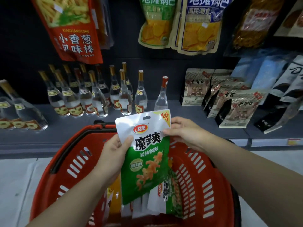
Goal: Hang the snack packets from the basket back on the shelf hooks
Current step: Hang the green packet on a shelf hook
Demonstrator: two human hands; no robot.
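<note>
A green and white snack packet point(146, 154) stands upright above the red basket point(205, 185). My left hand point(113, 153) pinches its left edge, thumb across the front. My right hand point(185, 133) pinches its upper right edge near the yellow corner. A hang hole shows at the packet's top. More packets point(157, 205) lie inside the basket, partly hidden behind the held one. No bare shelf hook is visible.
Red point(72, 30), green point(154, 22) and blue point(201, 25) snack bags hang high on the dark back panel. Several glass bottles point(98, 94) stand on the grey shelf point(180, 128), with paper-look bags point(229, 102) to the right. A pale floor lies below.
</note>
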